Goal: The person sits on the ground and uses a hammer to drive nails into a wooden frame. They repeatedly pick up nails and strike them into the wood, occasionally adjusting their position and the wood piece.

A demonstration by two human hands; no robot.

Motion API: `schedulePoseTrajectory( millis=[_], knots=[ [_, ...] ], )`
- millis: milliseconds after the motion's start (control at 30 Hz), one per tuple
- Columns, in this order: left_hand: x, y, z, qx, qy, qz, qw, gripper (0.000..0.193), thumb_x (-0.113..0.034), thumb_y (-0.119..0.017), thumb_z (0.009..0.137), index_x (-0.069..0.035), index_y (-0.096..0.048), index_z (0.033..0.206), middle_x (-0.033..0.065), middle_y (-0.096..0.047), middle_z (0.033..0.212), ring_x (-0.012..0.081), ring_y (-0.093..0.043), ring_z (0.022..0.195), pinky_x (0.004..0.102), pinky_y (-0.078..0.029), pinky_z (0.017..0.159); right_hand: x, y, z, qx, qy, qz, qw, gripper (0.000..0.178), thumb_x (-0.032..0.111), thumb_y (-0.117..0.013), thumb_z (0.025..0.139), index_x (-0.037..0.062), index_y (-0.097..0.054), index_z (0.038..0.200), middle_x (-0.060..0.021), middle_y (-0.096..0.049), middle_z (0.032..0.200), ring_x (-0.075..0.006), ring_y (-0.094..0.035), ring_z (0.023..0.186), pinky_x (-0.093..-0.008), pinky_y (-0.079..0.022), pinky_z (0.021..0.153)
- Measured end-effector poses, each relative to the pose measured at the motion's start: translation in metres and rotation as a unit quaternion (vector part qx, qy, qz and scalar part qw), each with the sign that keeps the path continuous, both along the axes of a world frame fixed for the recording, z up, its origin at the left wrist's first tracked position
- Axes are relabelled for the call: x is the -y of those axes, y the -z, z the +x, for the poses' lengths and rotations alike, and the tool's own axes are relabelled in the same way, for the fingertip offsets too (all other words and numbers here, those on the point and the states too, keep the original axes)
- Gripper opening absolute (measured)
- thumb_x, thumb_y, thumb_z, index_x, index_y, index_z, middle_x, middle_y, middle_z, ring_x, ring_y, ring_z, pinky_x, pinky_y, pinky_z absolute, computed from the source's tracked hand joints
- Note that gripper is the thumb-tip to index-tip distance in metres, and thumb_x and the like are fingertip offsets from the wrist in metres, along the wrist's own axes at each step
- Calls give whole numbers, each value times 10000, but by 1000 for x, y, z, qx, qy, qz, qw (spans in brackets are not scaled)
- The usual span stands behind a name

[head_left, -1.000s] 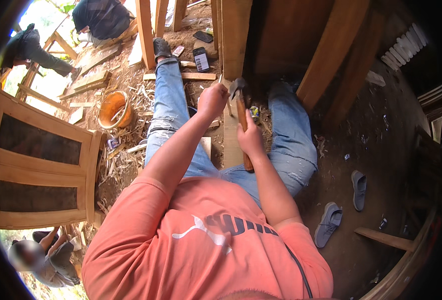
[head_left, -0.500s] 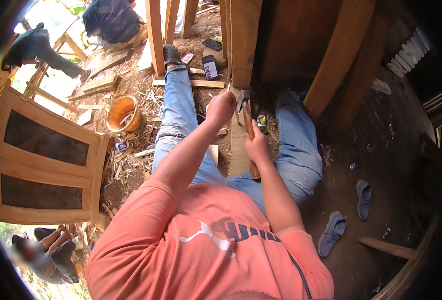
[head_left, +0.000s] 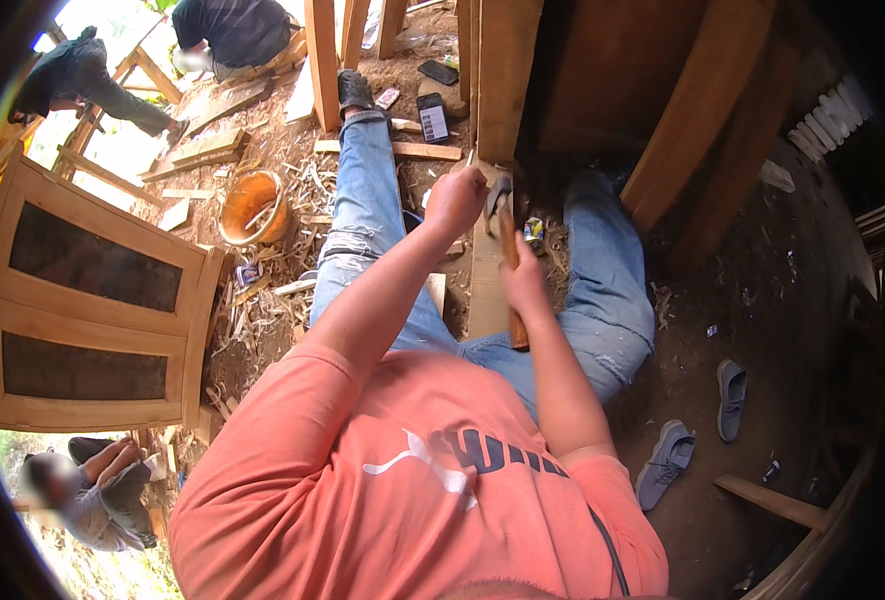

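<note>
My right hand (head_left: 525,282) is closed round the wooden handle of a hammer (head_left: 514,325). The hammer's dark metal head (head_left: 499,192) is up beside my left hand (head_left: 456,203). That left fist is clenched, with the pale tip of a slim stick-like thing (head_left: 470,157) poking out above it; the rest is hidden by the fingers. Below both hands a flat length of wood (head_left: 485,295) lies between my legs, running toward the foot of an upright wooden post (head_left: 507,85).
An orange bucket (head_left: 254,208) stands left among wood shavings, near a framed wooden panel (head_left: 92,310). Phones (head_left: 432,118) lie beyond my left foot. Curved timbers (head_left: 697,100) rise at right; grey shoes (head_left: 665,465) lie on the floor. Other people (head_left: 232,35) are at the left.
The whole view has shifted slightly to the right. Both hands keep their grips, and the hammer's head stays close beside my left fist, its handle a little more upright.
</note>
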State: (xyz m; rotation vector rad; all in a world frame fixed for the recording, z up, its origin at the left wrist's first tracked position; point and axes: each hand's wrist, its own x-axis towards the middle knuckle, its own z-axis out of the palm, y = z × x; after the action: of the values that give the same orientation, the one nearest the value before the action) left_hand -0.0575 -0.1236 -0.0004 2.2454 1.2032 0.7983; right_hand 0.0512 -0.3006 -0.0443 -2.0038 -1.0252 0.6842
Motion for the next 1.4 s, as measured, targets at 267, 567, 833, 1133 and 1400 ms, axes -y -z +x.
schedulePoseTrajectory(
  millis=[267, 567, 833, 1133, 1400],
  knots=[
    [-3, 0, -4, 13, -4, -14, 1000, 161, -209, -812, 927, -71, -789, 1006, 199, -799, 959, 414, -771, 939, 520, -611, 848, 0, -19, -2, 20, 4, 55, 998, 717, 233, -684, 999, 94, -470, 1670, -346, -725, 1301, -505, -694, 1240, -524, -562, 1054],
    [-3, -5, -9, 6, -10, -30, 999, 179, -207, -827, 925, -54, -785, 1009, 206, -800, 969, 420, -773, 947, 513, -614, 853, -2, 1, -5, 45, -17, 60, 997, 706, 202, -708, 985, 98, -499, 1651, -352, -729, 1279, -505, -704, 1217, -541, -565, 1045],
    [0, -12, -5, -2, -8, -29, 1000, 187, -209, -827, 928, -52, -791, 1025, 208, -801, 982, 422, -772, 948, 501, -614, 852, -4, 19, 6, 13, -21, -115, 993, 747, 232, -718, 979, 93, -468, 1669, -369, -712, 1300, -507, -695, 1238, -516, -561, 1059],
    [-35, -3, 10, -22, -3, -4, 1000, 214, -235, -803, 950, -50, -791, 1057, 208, -801, 991, 430, -769, 964, 505, -603, 874, -35, 25, 25, -344, 37, 11, 938, 254, 221, -737, 1036, 15, -649, 1155, -110, -687, 826, -184, -669, 584, -388, -526, 498],
    [-35, 0, 24, -32, 3, 3, 999, 146, -215, -776, 962, -89, -776, 1036, 199, -795, 1032, 419, -753, 1015, 529, -591, 890, -32, 102, 25, -67, 68, 49, 994, 317, 241, -731, 1026, -39, -647, 1150, -159, -725, 791, -259, -705, 557, -418, -552, 540]
  ],
)
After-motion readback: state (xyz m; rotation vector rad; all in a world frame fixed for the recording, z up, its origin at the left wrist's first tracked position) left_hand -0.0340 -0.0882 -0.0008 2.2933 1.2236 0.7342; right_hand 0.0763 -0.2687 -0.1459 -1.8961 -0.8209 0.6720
